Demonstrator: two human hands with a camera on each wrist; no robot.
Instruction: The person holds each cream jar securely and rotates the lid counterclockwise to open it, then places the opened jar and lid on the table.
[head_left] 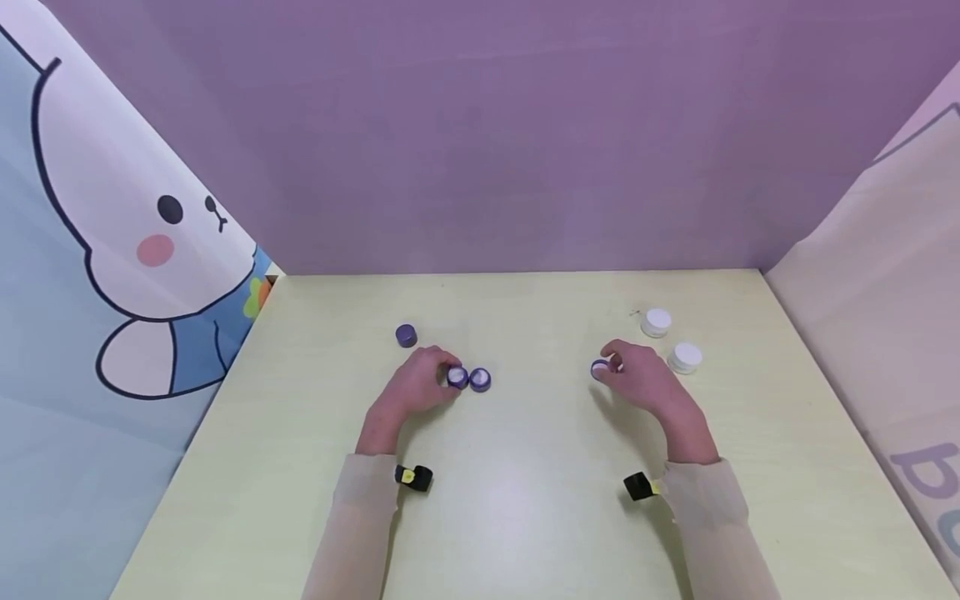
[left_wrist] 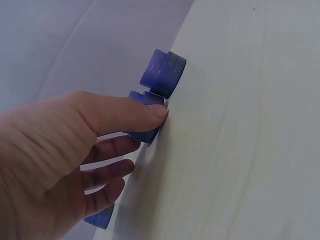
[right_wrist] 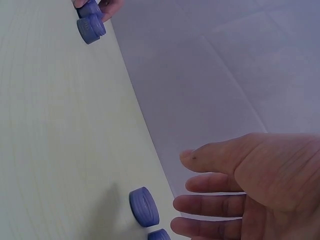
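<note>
My left hand (head_left: pixel 422 383) pinches a small blue-purple jar (head_left: pixel 457 377) between thumb and index finger, low at the tabletop. In the left wrist view the thumb lies across the jar (left_wrist: pixel 150 127), and the other fingers hang loosely behind. Right beside it stands a second open jar (head_left: pixel 480 381), white inside in the head view, with lettering on its side. My right hand (head_left: pixel 640 377) hovers with thumb and fingers apart near a purple lid (head_left: pixel 598 368). The right wrist view shows this lid (right_wrist: pixel 144 207) on the table, hollow side up, clear of the fingers.
Another purple round piece (head_left: pixel 406 336) lies behind my left hand. Two white round pieces (head_left: pixel 656 322) (head_left: pixel 686 357) sit behind and right of my right hand. Part of a second purple lid (right_wrist: pixel 159 235) shows at the right wrist view's bottom edge. A purple cloth (head_left: pixel 510 150) borders the table's back.
</note>
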